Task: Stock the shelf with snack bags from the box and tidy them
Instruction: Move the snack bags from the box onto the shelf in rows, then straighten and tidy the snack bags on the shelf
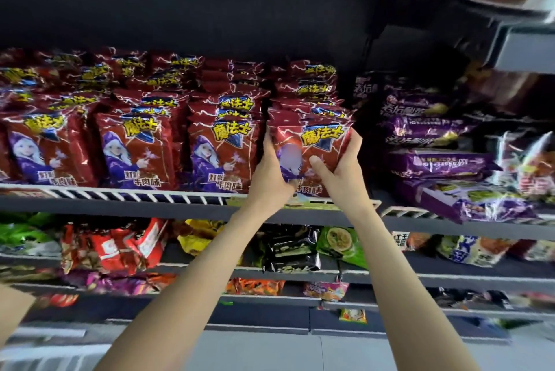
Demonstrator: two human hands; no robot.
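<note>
red foil, streaked with white lightning: the front snack bag point(312, 154) stands upright at the right end of the red rows, on the shelf point(120, 195) behind its white wire rail. the left hand point(271, 174) lies flat along the bag's left edge, fingers straight and together. the right hand point(342, 166) clasps the right edge, fingers wrapped behind, thumb pressed on the front. purple bags point(435, 160) lie loosely stacked just to the right, beyond a narrow dark gap. dark open space rises above the rows.
</note>
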